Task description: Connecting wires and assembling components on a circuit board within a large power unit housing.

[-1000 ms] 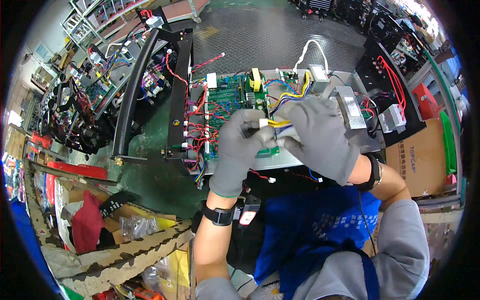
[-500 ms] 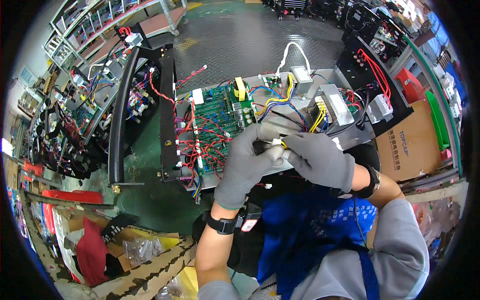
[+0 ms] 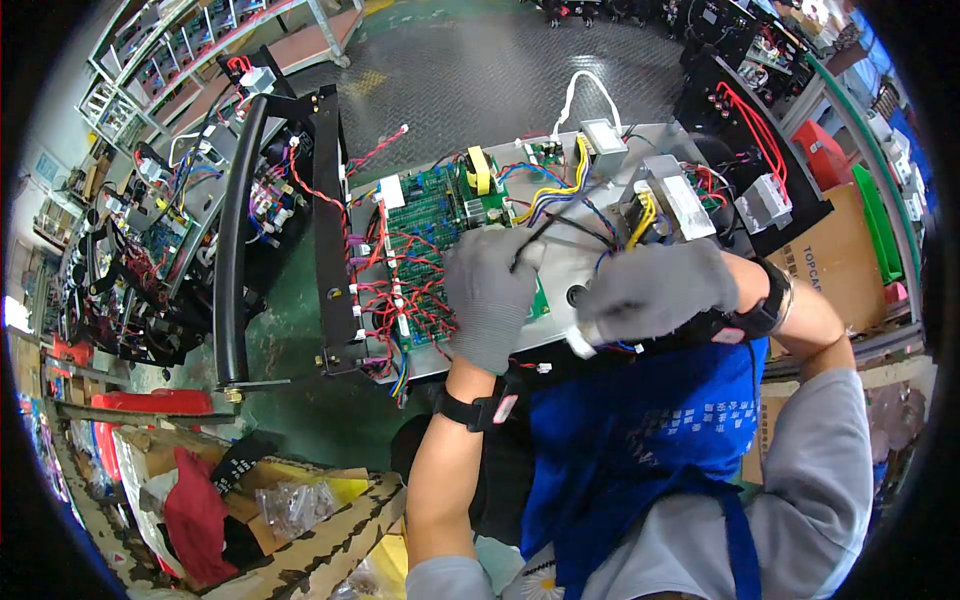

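Your left hand [image 3: 490, 300] pinches black wire [image 3: 548, 228] over green circuit board [image 3: 430, 250]; right hand [image 3: 655, 292] fisted, white-tipped tool [image 3: 578, 343] inside.

Your left hand [image 3: 490, 300] rests on the circuit board [image 3: 430, 240], your right hand [image 3: 655, 292] just beside it; transformers [image 3: 665, 200] sit behind, a cardboard box [image 3: 830, 260] to your right.
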The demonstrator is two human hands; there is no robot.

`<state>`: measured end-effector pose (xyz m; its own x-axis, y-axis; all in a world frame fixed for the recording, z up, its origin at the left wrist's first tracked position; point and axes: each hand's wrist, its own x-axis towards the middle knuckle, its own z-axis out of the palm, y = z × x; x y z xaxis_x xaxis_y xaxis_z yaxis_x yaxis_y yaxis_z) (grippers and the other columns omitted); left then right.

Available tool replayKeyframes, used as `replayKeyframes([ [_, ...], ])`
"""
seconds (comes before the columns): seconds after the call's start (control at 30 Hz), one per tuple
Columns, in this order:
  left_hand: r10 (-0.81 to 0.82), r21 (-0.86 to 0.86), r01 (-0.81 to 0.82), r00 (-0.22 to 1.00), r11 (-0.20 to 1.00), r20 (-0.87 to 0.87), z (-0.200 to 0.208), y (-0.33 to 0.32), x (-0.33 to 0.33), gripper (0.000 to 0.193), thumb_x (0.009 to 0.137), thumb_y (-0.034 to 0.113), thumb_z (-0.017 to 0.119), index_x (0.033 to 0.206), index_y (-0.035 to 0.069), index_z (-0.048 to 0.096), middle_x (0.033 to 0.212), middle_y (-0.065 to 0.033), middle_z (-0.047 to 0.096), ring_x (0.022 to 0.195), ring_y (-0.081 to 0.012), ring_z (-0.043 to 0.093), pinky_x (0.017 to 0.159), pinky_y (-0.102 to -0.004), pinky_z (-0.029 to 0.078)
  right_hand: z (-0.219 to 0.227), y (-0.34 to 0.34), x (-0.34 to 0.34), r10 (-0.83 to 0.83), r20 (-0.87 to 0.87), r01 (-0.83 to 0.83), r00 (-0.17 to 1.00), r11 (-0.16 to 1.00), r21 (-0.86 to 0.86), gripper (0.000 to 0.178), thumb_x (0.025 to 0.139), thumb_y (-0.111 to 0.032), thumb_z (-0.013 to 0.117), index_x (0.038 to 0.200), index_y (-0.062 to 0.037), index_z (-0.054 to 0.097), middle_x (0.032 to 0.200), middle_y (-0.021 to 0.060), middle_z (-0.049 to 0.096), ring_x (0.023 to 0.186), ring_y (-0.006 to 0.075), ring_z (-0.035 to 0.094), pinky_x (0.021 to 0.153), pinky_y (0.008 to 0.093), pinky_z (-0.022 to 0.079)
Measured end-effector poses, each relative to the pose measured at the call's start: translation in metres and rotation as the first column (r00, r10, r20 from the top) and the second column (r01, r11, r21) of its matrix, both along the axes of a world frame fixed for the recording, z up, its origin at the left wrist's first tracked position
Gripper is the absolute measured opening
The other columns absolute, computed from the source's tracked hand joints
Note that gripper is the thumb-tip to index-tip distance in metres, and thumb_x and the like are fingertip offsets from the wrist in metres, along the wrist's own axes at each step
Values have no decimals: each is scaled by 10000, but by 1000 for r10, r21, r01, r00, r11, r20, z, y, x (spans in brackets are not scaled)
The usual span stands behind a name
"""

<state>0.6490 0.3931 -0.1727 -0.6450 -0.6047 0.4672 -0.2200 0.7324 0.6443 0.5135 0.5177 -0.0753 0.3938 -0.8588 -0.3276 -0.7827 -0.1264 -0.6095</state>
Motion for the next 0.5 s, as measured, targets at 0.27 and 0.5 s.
replayKeyframes([
  [0.27,30,98,-23,997,995,-72,2,-4,1,199,759,217,719,895,72,724,832,-128,675,763,-277,642,686,-361,495,-47,-41,-5,-234,-346,159,908,960,-232,202,857,-191,523,825,-50,664,832,99,654,746,253,665,632,358,527],
  [0.5,49,202,-45,999,978,-12,5,-8,-1,166,755,211,702,834,66,724,733,-120,653,678,-255,623,627,-340,471,-49,-65,-10,-140,-408,122,902,990,-71,207,851,-204,544,831,-52,684,775,112,658,723,270,669,611,393,524],
])
